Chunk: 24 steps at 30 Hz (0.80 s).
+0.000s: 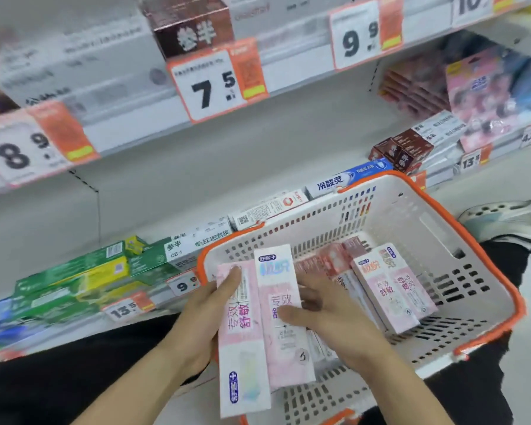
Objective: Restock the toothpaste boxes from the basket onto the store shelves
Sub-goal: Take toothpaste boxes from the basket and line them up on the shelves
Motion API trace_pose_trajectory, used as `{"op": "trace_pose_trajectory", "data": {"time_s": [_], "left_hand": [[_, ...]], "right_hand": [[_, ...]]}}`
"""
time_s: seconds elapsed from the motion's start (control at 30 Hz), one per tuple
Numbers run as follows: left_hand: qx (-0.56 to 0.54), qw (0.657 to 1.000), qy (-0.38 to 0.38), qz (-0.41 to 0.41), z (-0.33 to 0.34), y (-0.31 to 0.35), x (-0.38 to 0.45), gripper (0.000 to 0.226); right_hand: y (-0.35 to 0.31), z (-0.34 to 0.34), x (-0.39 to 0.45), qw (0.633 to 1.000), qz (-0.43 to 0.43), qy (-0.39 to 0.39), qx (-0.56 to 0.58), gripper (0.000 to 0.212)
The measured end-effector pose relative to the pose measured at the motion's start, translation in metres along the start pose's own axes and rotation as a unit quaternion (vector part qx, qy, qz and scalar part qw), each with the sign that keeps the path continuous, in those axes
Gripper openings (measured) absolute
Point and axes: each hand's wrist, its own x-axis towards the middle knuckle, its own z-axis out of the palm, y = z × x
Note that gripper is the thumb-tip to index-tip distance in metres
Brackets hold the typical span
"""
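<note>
A white basket with an orange rim sits low in front of me, holding several pink-and-white toothpaste boxes. My left hand grips one long pink box from its left side, thumb on its front. My right hand holds a second pink box beside it, thumb pressed on its front. Both boxes stand upright over the basket's near-left corner, side by side and touching.
A low shelf behind the basket carries green boxes at left, white and blue boxes at centre, brown boxes at right. Price tags 8.9, 7.5 and 9.9 hang on the shelf above. A shoe is at right.
</note>
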Motion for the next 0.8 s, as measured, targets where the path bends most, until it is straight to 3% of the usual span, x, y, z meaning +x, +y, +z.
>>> {"op": "trace_pose_trajectory", "data": {"time_s": [0.17, 0.2, 0.3, 0.37, 0.5, 0.63, 0.7, 0.8], "left_hand": [[-0.067, 0.998, 0.01, 0.018, 0.006, 0.001, -0.016, 0.035], [-0.069, 0.997, 0.017, 0.02, 0.008, 0.003, -0.017, 0.034], [-0.067, 0.997, 0.027, 0.027, 0.006, 0.006, -0.02, 0.031], [-0.071, 0.997, 0.02, 0.027, 0.0, 0.007, -0.023, 0.031], [-0.054, 0.997, -0.016, 0.056, -0.008, 0.013, -0.032, 0.033], [-0.028, 0.995, -0.055, 0.077, -0.017, 0.023, -0.038, 0.047], [-0.028, 0.995, -0.049, 0.088, -0.021, 0.03, -0.042, 0.047], [-0.048, 0.992, -0.024, 0.112, -0.03, 0.038, -0.049, 0.027]], "right_hand": [[0.002, 0.035, -0.013, 0.977, -0.068, 0.199, 0.04, 0.026], [0.004, 0.039, -0.015, 0.979, -0.073, 0.184, 0.047, 0.029], [0.002, 0.046, -0.021, 0.994, -0.027, 0.02, 0.103, 0.04], [0.004, 0.044, -0.022, 0.994, -0.017, -0.012, 0.107, 0.052], [0.001, 0.05, -0.021, 0.994, -0.056, 0.089, 0.021, 0.057], [-0.013, 0.068, -0.02, 0.952, -0.11, 0.274, -0.083, 0.089], [-0.021, 0.075, -0.02, 0.943, -0.146, 0.289, -0.08, 0.088], [-0.034, 0.084, -0.019, 0.951, -0.189, 0.233, -0.068, 0.061]]}}
